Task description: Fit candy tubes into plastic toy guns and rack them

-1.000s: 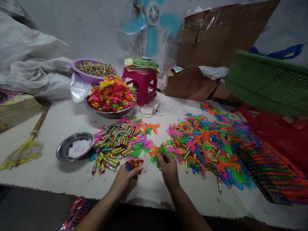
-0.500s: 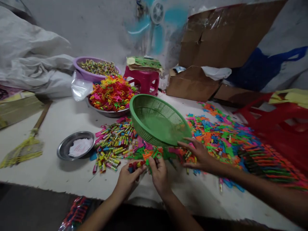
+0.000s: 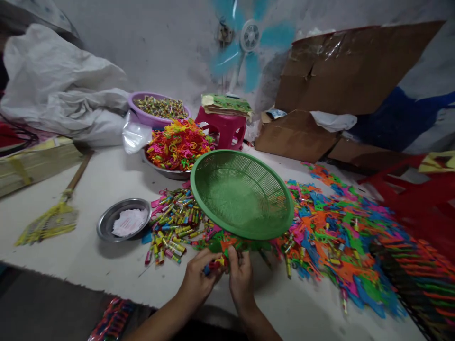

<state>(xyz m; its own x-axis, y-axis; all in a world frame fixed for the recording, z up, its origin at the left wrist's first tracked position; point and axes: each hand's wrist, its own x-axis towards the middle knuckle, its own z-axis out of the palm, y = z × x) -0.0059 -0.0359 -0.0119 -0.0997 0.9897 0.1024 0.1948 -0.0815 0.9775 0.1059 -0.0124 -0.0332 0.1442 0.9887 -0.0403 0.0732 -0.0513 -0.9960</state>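
Close to the table's front edge, my left hand (image 3: 196, 279) is closed around a few small wrapped tubes (image 3: 213, 266) with red, blue and yellow colours. My right hand (image 3: 241, 280) pinches a small orange and green plastic toy (image 3: 226, 245) against the ends of those tubes. Fingers hide much of both. Just beyond my hands, a green mesh basket (image 3: 289, 208) rests tilted on the heap. Left of it lies a pile of small wrapped tubes (image 3: 177, 225). Colourful flat plastic toys (image 3: 330, 232) spread out to the right.
A metal bowl (image 3: 102, 226) holds paper slips. Behind stand a basin (image 3: 161, 172) heaped with plastic pieces and a purple basin (image 3: 134, 105). A yellow fly swatter (image 3: 59, 215) lies left. Cardboard boxes (image 3: 295, 135), a pink stool (image 3: 227, 130) and a spinning fan (image 3: 250, 35) are at the back.
Another person's arm, which reached in from the right to the basket, has left the view. The basket sits less steeply tilted. My two hands have come closer together; the camera view has shifted.
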